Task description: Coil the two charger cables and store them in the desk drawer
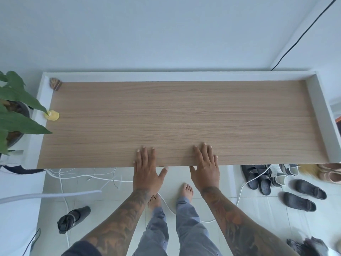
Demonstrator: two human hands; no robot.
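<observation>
Below the desk (pixel 184 111) edge, white cables (pixel 77 175) partly hidden, drawer unseen.

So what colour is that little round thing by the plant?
Yellow. The little round thing shows in the head view, on the desk's left edge.

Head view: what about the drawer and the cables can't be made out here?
- Drawer: none visible; the wooden desk top covers whatever sits below its front edge.
- White cables on the floor: their ends run under the desk, so count and plugs are unclear.
- Left hand and right hand: fingers flat on top, thumbs at the edge; any grip underneath is hidden.
</observation>
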